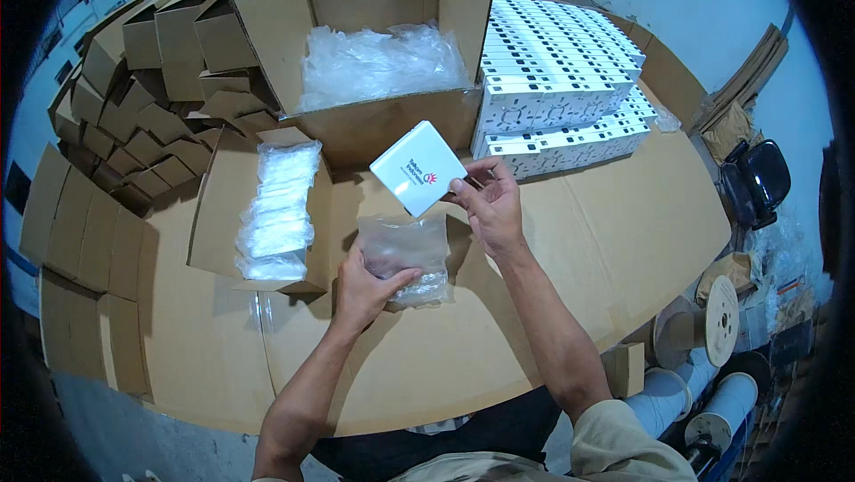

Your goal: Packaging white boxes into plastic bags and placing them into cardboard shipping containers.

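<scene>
My right hand [488, 208] pinches the right corner of a flat, square white box-like piece [412, 161] with rounded corners and a small red printed mark. It is held up, tilted, above the cardboard-covered table. Just below it, my left hand [367, 293] grips a clear plastic bag [403, 246], its thumb lying across the lower part. Whether anything is inside the bag I cannot tell. Left of that hand, an open carton [214, 228] holds a row of plastic-wrapped items [279, 210].
Behind stands a large open carton [383, 126] with loose clear bags [383, 63] in it. White printed boxes [552, 99] are stacked at the back right. Brown cartons [134, 139] pile up at the left. Cable spools [720, 320] and a black chair [753, 183] stand beyond the table's right edge.
</scene>
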The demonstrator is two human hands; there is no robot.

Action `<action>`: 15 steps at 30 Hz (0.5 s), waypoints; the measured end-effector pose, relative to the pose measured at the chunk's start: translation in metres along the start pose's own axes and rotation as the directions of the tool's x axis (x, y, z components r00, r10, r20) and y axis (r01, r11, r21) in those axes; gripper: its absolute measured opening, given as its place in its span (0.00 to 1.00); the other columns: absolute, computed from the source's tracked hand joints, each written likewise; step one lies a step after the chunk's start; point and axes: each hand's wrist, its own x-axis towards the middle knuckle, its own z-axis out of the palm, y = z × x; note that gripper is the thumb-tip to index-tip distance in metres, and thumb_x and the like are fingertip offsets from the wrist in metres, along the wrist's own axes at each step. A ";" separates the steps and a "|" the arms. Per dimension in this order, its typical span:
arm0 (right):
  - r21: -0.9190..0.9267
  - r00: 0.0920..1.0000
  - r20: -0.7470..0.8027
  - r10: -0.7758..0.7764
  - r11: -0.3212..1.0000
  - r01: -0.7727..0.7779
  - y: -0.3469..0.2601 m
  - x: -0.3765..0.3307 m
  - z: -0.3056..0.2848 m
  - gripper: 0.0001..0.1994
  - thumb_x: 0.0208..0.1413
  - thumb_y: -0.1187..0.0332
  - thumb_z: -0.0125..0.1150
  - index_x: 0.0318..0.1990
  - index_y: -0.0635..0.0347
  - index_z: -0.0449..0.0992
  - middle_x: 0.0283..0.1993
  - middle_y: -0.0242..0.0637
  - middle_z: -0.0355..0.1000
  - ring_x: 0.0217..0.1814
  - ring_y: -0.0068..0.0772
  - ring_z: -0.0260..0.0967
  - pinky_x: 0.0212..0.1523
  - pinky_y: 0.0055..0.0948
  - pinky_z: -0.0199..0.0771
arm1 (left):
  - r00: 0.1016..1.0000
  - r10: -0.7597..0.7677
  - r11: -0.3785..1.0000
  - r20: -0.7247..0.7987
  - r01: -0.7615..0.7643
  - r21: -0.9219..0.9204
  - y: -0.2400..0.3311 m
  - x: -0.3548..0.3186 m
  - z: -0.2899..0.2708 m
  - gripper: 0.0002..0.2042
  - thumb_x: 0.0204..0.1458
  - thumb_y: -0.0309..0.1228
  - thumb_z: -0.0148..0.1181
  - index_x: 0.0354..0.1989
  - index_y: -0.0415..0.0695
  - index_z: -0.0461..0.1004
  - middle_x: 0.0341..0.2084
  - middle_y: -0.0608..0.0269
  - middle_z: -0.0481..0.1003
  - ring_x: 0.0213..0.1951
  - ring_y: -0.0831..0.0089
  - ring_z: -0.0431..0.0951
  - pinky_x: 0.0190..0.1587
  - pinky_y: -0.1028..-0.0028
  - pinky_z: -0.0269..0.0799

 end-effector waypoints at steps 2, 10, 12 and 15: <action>-0.028 1.000 0.018 0.012 1.000 -0.011 0.001 0.001 -0.004 0.12 0.57 0.80 0.65 0.45 0.65 0.69 0.44 0.41 0.74 0.47 0.33 0.76 0.49 0.35 0.84 | 0.998 0.064 0.998 -0.004 -0.064 0.013 -0.003 0.001 0.000 0.33 0.39 0.34 0.81 0.54 0.37 0.71 0.44 0.56 0.80 0.46 0.69 0.80 0.52 0.69 0.75; -0.089 0.998 0.061 0.033 0.996 -0.028 0.002 0.002 -0.016 0.11 0.55 0.79 0.67 0.43 0.63 0.71 0.41 0.39 0.76 0.45 0.29 0.76 0.49 0.31 0.78 | 1.000 0.007 1.000 -0.020 -0.007 0.026 0.003 -0.001 0.000 0.31 0.40 0.33 0.81 0.52 0.38 0.72 0.44 0.56 0.80 0.46 0.70 0.80 0.52 0.68 0.75; -0.098 0.994 0.098 0.043 0.995 -0.033 0.002 0.002 -0.017 0.11 0.55 0.79 0.67 0.42 0.62 0.71 0.40 0.37 0.75 0.44 0.27 0.75 0.49 0.29 0.77 | 1.000 -0.008 1.000 -0.020 0.008 0.014 0.004 -0.001 0.000 0.31 0.40 0.33 0.81 0.52 0.38 0.72 0.44 0.56 0.80 0.46 0.70 0.80 0.52 0.68 0.74; -0.136 0.996 0.081 0.044 0.990 -0.033 0.004 0.002 -0.018 0.11 0.55 0.78 0.66 0.41 0.62 0.71 0.39 0.35 0.74 0.44 0.25 0.73 0.48 0.28 0.74 | 0.997 0.076 0.997 -0.021 -0.075 0.034 0.005 0.000 0.001 0.30 0.40 0.33 0.81 0.51 0.38 0.72 0.44 0.57 0.80 0.46 0.69 0.80 0.52 0.68 0.74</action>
